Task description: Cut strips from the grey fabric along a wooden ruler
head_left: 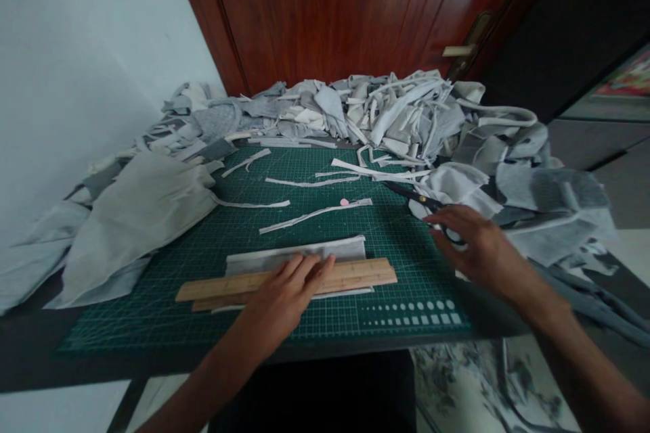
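Observation:
My left hand (pixel 289 291) lies flat with stretched fingers on two wooden rulers (pixel 360 274), one overlapping the other. Beneath the rulers is a grey-white fabric piece (pixel 294 257) with a pale folded edge, partly covered by them and my hand. To the right, my right hand (pixel 470 237) has its fingers and thumb around the handles of black scissors (pixel 416 197). Their blades point left and away from me, beside white fabric scraps. Everything sits on a green gridded cutting mat (pixel 325 325). Several thin fabric strips (pixel 315 215) lie beyond the rulers, one with a small pink dot (pixel 344 202).
A long heap of grey and white fabric scraps (pixel 325 108) lines the back and right of the table. At the left is a large pale cloth (pixel 147 196) against the wall. Behind stands a brown wooden door (pixel 330 13). More scraps (pixel 457 385) litter the floor at lower right.

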`<state>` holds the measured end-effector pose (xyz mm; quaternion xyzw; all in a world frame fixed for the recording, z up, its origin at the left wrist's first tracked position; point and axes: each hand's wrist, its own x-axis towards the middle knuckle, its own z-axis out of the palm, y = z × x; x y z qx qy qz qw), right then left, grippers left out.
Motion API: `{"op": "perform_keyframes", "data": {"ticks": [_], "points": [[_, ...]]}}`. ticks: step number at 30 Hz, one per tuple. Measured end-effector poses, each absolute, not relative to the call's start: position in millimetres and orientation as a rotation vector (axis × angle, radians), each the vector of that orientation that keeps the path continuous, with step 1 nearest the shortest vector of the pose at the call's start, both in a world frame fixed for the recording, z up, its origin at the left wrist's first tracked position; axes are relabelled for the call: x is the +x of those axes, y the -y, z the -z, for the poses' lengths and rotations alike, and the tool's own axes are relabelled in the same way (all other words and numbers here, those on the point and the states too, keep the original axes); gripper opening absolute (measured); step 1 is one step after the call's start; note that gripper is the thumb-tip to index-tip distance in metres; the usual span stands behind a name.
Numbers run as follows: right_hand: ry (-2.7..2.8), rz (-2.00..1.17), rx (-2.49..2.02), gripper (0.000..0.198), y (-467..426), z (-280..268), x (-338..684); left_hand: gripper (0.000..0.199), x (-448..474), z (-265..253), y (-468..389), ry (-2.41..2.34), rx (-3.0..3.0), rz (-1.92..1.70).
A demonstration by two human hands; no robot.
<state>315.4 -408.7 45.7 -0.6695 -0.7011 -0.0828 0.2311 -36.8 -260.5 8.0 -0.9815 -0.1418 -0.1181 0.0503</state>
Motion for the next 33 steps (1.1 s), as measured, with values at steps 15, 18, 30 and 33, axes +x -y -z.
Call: {"op": "perform_keyframes", "data": {"ticks": [15, 18, 30, 33], "points": [[2.297, -0.307, -1.318, 0.02, 340.9, -17.4, 191.5, 0.043, -70.2, 6.7, 296.5, 0.826, -3.029, 0.923], [2.273, -0.351, -1.343, 0.021, 335.3, -16.3, 190.9, 0.046, -69.2, 10.2, 304.1, 0.892, -3.008, 0.928], [2.183, -0.254, -1.359, 0.024, 303.9, -9.1, 216.3, 0.04, -70.9, 1.3, 306.8, 0.808, -3.09, 0.764], [2.184, -0.229, -1.371, 0.024, 299.3, -8.5, 224.3, 0.038, -71.0, -7.0, 294.6, 0.743, -3.183, 0.734]]}}
